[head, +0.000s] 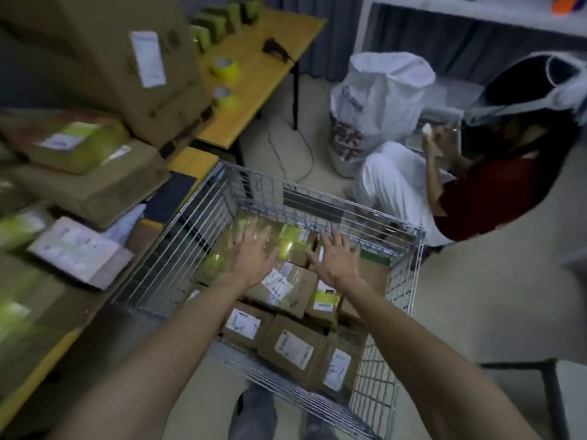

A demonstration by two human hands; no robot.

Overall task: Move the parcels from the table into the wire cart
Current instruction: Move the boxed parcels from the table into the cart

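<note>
The wire cart (409, 274) stands in front of me, filled with several cardboard parcels (293, 346) bearing white labels and yellow-green tape. Both my arms reach over it. My left hand (252, 252) and my right hand (336, 257) hover with fingers spread above the parcels at the cart's far side, holding nothing. On the table (38, 366) at my left lie more parcels: a pale flat box (79, 252), a brown box with green tape (73, 141) stacked on another, and a large carton (127, 58) behind them.
Two rolls of yellow tape (225, 67) and a dark tool (276, 50) lie on a second wooden table at the back. A person in a red top (486, 192) crouches right of the cart beside a white sack (378, 106). Cables run across the floor.
</note>
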